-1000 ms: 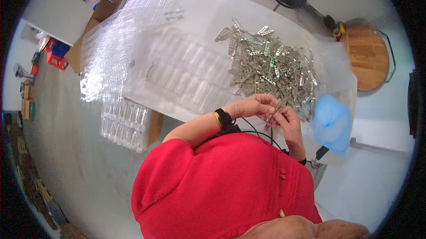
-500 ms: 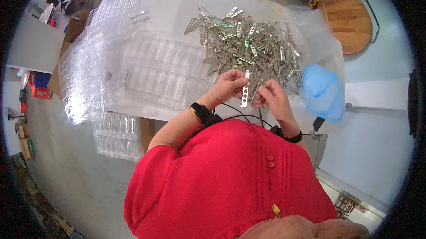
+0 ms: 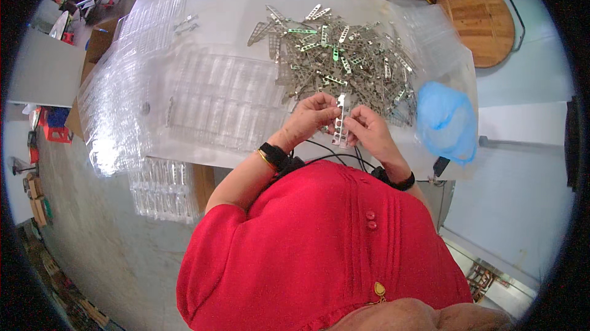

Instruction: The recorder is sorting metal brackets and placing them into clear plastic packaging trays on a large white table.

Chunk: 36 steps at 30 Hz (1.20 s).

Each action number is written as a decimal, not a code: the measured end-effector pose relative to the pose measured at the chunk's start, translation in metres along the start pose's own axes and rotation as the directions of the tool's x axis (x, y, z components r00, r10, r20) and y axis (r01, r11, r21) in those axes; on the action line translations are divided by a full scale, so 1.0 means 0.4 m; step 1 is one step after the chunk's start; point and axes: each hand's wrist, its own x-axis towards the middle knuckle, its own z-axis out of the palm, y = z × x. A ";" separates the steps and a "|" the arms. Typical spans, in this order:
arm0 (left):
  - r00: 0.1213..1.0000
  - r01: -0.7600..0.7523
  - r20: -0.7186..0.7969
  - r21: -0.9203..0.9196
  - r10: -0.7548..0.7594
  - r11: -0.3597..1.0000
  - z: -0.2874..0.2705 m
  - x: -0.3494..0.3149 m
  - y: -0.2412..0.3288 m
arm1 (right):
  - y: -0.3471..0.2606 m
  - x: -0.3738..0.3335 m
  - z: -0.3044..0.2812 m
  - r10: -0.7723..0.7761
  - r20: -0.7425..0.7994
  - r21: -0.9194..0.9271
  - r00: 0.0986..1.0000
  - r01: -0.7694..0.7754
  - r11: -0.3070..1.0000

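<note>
My left hand (image 3: 316,113) pinches a flat, silvery metal strip with a row of holes (image 3: 338,127), held upright near the table's front edge. The fingers of my right hand (image 3: 370,133) are closed at the strip's right side; a second strip seems to lie against it, though the fingers partly hide this. Just beyond my hands spreads a heap of similar perforated metal strips (image 3: 362,76), some with a green sheen. Left of the heap lies a clear plastic tray with rows of compartments (image 3: 224,97).
More clear plastic trays (image 3: 117,116) pile up along the table's left side, with filled ones (image 3: 163,189) below its edge. A blue plastic bag (image 3: 447,123) sits at the right edge. Dark cables (image 3: 326,160) run before me. A round wooden stool (image 3: 478,22) stands beyond the right corner.
My right hand has come left and closed against the strip in my left hand, bringing the thin strip it held alongside. The view has shifted slightly.
</note>
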 end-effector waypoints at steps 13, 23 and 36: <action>0.997 0.001 0.073 0.069 -0.006 0.998 0.017 -0.013 -0.002 | 0.039 -0.004 0.003 0.041 -0.019 -0.074 0.999 -0.043 0.996; 0.977 -0.020 0.211 0.021 0.015 1.000 0.028 -0.009 0.033 | -0.029 -0.008 0.021 -0.067 -0.105 -0.521 0.992 0.002 0.853; 0.983 -0.035 0.183 0.224 -0.006 0.974 0.020 -0.044 -0.013 | -0.007 -0.043 0.033 -0.083 -0.140 -0.636 0.987 -0.025 0.772</action>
